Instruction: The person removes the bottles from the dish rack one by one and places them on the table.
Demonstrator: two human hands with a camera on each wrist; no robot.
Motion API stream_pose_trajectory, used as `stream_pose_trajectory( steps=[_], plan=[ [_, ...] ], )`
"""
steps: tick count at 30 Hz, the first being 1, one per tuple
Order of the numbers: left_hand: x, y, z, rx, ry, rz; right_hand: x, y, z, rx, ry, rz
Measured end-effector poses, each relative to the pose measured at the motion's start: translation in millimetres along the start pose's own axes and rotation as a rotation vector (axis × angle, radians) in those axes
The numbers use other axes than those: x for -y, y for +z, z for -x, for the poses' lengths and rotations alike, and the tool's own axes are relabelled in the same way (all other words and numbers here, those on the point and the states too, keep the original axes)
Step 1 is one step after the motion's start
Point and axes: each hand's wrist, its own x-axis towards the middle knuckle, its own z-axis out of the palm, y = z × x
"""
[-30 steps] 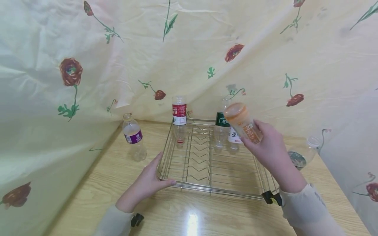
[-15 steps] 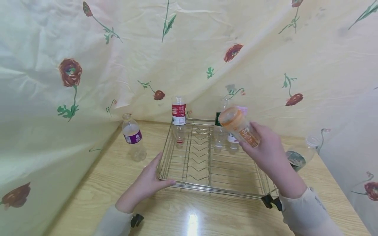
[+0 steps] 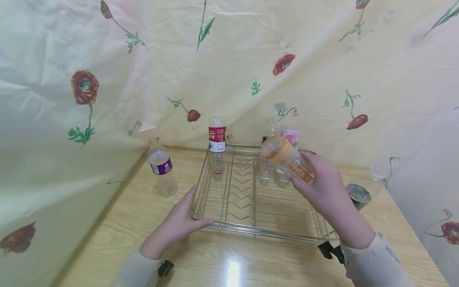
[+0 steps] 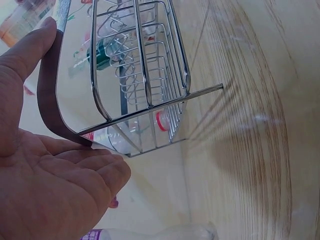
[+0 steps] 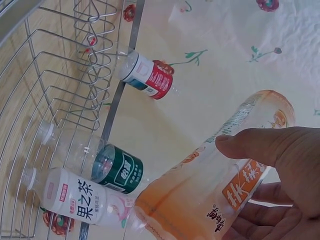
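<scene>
My right hand (image 3: 324, 181) grips a clear plastic bottle with an orange label (image 3: 287, 159), tilted above the right part of a wire dish rack (image 3: 258, 230). In the right wrist view its thumb lies along one side, with fingers round the other. My left hand (image 3: 179, 219) holds the rack's near left corner, thumb on the front rim and fingers at the side. Upside down in the rack stand a red-labelled bottle (image 3: 217, 135), a green-labelled bottle (image 5: 120, 167) and a white-and-pink bottle (image 5: 80, 197). The held bottle partly hides the latter two in the head view.
A purple-labelled bottle (image 3: 163, 169) stands upright on the wooden table (image 3: 201, 263), left of the rack. Another clear bottle with a dark label (image 3: 360, 193) stands right of it, partly behind my right forearm. A flowered cloth (image 3: 150, 71) hangs behind and at the sides.
My right hand has lowered the orange-labelled bottle slightly and moved it left, tilting it further. The pink part of the white bottle now shows behind it. My left hand stays at the rack corner.
</scene>
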Motion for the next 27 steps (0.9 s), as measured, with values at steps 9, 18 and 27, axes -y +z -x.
stream_pose_trajectory(
  steps=[9,18,27],
  plan=[
    [1.4,-0.1,-1.4,0.005,0.006,-0.01,2.9,2.8,4.4,-0.014,-0.054,0.013],
    [-1.6,-1.3,-0.8,0.002,0.026,-0.018,7.9,3.9,6.7,-0.009,-0.074,0.009],
    [-3.8,-1.2,0.4,0.001,0.022,-0.009,10.6,5.7,10.1,0.011,-0.066,0.013]
  ],
)
